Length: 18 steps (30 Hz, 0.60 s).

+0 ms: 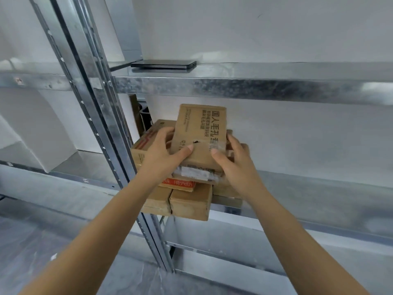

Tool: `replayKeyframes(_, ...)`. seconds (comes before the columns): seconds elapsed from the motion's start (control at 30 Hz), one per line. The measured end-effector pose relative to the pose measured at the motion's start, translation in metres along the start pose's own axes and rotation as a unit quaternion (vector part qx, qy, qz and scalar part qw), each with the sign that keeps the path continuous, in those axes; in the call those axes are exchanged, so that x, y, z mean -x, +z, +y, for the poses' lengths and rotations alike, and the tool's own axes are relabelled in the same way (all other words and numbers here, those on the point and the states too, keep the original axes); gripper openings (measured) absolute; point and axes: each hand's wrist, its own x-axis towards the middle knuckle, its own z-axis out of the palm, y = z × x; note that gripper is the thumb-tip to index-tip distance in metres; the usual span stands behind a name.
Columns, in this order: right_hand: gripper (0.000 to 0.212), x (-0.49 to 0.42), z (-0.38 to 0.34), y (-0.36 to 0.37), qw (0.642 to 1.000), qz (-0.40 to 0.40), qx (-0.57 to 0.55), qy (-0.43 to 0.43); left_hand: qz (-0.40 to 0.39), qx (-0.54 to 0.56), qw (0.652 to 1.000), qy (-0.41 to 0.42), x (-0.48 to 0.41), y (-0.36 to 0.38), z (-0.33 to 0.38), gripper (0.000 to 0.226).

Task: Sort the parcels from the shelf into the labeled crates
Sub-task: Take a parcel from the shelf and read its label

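On the middle shelf [319, 184], at its left end beside the post [102, 116], the top box [202, 128] sits on a stack of parcels, and you have both hands on it. It is plain brown cardboard, oblong, with black Chinese print on its upper face. Clear tape crosses its near end, and a small dark mark sits beside the tape. It appears tilted, far end higher than near end.

Your left hand [163, 152] grips its left edge, thumb pressed flat on the upper face and fingers curled over the side. Your right hand [234, 160] grips the right edge likewise, thumb on top and fingers wrapped round the far side.

Below it lies a taped parcel with a white label [195, 173], then a box with red print [180, 185]. Two brown boxes [191, 203] at the bottom overhang the shelf's front edge. A larger box [142, 145] lies under your left hand.

On the upper shelf [234, 86] rests a thin dark slab [163, 64], well apart from the stack.
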Motion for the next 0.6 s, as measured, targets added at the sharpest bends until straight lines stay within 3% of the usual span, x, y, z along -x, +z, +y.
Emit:
replayKeyframes(0.2,0.055,0.039,0.027,-0.06,0.997,0.076,0.01,0.027,-0.093,-0.03,0.994,0.054,0.016,0.065,0.027,0.099)
replayKeyframes(0.37,0.069,0.082,0.06,-0.123,0.993,0.11,0.023,0.046,-0.185,-0.065,0.979,0.063,0.037,0.13,0.055,0.115)
replayKeyframes(0.5,0.079,0.122,0.08,-0.174,0.988,0.127,0.045,0.076,-0.248,-0.026,0.967,0.055,0.065,0.178,0.08,0.103)
replayKeyframes(0.6,0.065,0.164,0.088,-0.216,0.984,0.148,-0.037,0.092,-0.309,0.068,0.948,0.024,0.092,0.214,0.102,0.093)
